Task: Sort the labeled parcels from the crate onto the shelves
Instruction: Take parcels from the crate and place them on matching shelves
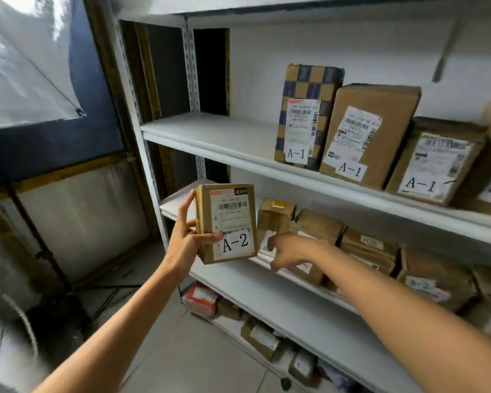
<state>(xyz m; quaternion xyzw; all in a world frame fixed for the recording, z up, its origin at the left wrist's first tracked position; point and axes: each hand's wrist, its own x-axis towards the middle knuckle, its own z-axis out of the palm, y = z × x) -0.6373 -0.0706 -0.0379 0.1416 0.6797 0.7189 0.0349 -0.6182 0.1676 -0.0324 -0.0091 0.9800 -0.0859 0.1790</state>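
- I'm watching the left hand (186, 239) holding the A-2 parcel (227, 222) upright. The thumb is pressing across the front by the label, and the fingers are wrapping the left side and back.
- The parcel is hanging in the air in front of the left end of the middle shelf (295, 307), not resting on any board.
- The right hand (289, 251) is reaching in just right of it with fingers curling downward. One fingertip is lying over the label of a small parcel (275, 217) on the middle shelf — I cannot tell whether it is gripping or only touching.
- The small parcel is standing at the left end of a tight row of brown parcels (380, 251) running off to the right.
- A bare strip of the middle shelf is showing in front of that row, down to the front edge.
- On the upper shelf (210, 131), three A-1 parcels are standing side by side: a checkered one (306, 114), a plain one (369, 134) and a lower one (442, 163).
- The left stretch of the upper shelf is showing bare board up to the corner post (131, 89).
- More parcels (261, 338) are sitting under the middle shelf, near the floor.
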